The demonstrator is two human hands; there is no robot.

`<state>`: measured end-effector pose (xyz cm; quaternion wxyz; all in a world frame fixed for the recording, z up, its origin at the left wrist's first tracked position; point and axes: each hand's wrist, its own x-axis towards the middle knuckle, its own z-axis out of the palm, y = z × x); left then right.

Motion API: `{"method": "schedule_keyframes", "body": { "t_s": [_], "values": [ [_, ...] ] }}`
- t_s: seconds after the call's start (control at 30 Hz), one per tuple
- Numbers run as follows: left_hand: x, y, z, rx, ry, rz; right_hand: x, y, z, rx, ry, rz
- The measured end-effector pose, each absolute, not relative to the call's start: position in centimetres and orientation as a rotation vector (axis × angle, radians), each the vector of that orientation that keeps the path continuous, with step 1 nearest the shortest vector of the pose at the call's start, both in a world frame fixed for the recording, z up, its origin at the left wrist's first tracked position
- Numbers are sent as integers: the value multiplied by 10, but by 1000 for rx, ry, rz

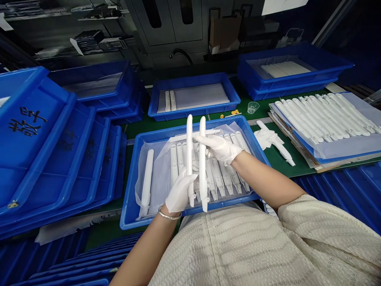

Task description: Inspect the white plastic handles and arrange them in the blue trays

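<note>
Two long white plastic housings are held side by side, pointing away from me, above a blue tray (128, 198). My left hand (180, 191), in a white glove, is closed around the lower part of the left housing (189, 155). Higher up, my gloved right hand (222, 148) grips the right housing (203, 169), its thumb across the top; the other fingers are partly hidden. Beneath them a row of white housings (218, 178) lies in the tray on thin white sheeting (160, 163). One separate housing (147, 178) rests at the tray's left side.
Stacked blue trays (59, 147) rise at the left. Behind is another blue tray (193, 115) with two narrow parts. At the right, many white housings (330, 117) lie on a lined stack. A clear cup (253, 107) and a white cloth (264, 139) are on the green bench.
</note>
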<state>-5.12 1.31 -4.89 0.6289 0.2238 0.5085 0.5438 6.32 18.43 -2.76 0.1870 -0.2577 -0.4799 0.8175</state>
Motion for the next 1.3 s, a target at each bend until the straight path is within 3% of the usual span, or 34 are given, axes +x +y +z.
{"method": "schedule_keyframes", "body": {
  "t_s": [0.43,0.87,1.03,1.3],
  "values": [
    [-51,12,-55,576,996,1109,62,180,-25,-825,-1347,2257],
    [-40,18,-33,773,1343,891,65,176,-19,-737,-1575,2119],
    [-38,15,-31,726,1347,897,68,176,-16,-669,-1507,2228],
    [-39,8,-45,419,651,1116,61,180,-24,-184,-1049,2542]
  ]
}}
